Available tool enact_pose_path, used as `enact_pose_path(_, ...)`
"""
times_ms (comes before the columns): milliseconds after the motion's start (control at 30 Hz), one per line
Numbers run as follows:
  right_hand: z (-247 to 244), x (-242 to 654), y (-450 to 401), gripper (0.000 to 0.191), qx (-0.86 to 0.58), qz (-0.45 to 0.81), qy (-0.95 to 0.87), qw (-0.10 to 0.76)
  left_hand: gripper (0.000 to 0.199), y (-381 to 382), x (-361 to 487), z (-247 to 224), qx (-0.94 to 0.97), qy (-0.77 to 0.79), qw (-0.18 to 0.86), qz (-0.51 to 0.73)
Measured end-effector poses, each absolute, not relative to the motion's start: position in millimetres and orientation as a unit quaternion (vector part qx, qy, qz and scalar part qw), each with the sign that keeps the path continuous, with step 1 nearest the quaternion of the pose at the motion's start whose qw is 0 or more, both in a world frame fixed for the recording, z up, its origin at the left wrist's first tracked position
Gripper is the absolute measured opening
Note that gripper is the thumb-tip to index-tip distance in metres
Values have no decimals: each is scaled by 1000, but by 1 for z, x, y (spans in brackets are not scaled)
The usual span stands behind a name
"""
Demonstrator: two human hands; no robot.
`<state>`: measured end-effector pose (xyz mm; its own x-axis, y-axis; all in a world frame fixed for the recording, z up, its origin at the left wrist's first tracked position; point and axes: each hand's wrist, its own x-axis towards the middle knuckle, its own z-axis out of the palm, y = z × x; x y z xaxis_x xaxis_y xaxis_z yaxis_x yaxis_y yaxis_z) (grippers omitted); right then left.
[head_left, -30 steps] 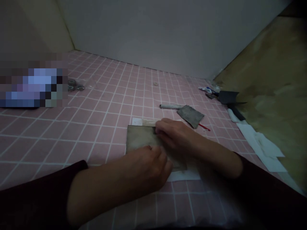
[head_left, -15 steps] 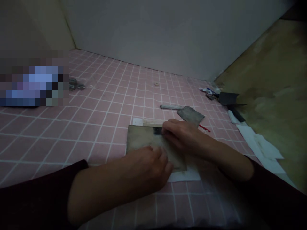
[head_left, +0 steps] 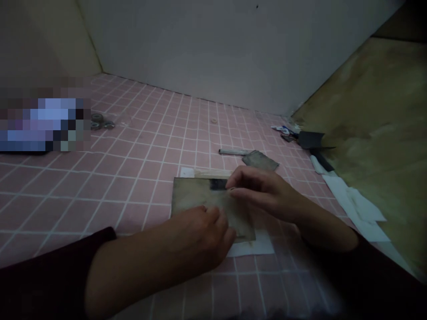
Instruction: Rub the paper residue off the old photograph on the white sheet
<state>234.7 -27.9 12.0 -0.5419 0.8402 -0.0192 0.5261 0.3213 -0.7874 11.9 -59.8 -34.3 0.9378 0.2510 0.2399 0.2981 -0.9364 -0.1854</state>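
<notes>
A tan-grey sheet with dark edges (head_left: 191,193) lies on top of white paper (head_left: 263,244) on the checked cloth. A small black patch (head_left: 217,184) shows near the sheet's far edge. My left hand (head_left: 207,235) rests low on the sheet with its fingers curled in; whatever they may hold is hidden. Beside the black patch, my right hand (head_left: 253,189) brings thumb and forefinger together in a pinch over the sheet. A tiny thing seems to sit between those fingertips, too small to name.
Beyond the sheet lie a grey tube-like stick (head_left: 233,152) and a folded grey piece (head_left: 260,160). A small ring (head_left: 214,120) is farther back. Dark tools (head_left: 311,139) and white sheets (head_left: 358,206) lie along the right wall. Scissors (head_left: 102,124) rest at left beside a blurred-out patch.
My right hand has turned and lifted slightly, its thumb and forefinger now plainly pinched beside the black patch. My left hand stays on the sheet. The whole view has shifted a little.
</notes>
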Motion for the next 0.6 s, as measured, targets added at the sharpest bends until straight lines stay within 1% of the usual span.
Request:
enact_pose_path(100, 12, 237, -31, 9, -429, 502, -711, 243, 2, -59, 13, -32, -981, -121, 117, -99)
enact_pose_path(167, 8, 239, -32, 7, -429, 553, -668, 255, 4, -59, 14, -29, -981, -120, 119, -98)
enact_pose_path(300, -2, 242, -34, 8, -408, 644, -570, 305, 9, -59, 16, -24, -980, -117, 122, -101)
enact_pose_path(467, -9, 241, -35, 9, -366, 730, -459, 349, 15, -57, 18, -19, -983, -128, 96, -94)
enact_pose_path(600, -9, 241, -33, 15, -355, 765, -391, 369, 16, -59, 17, -14, -982, -113, 127, -79)
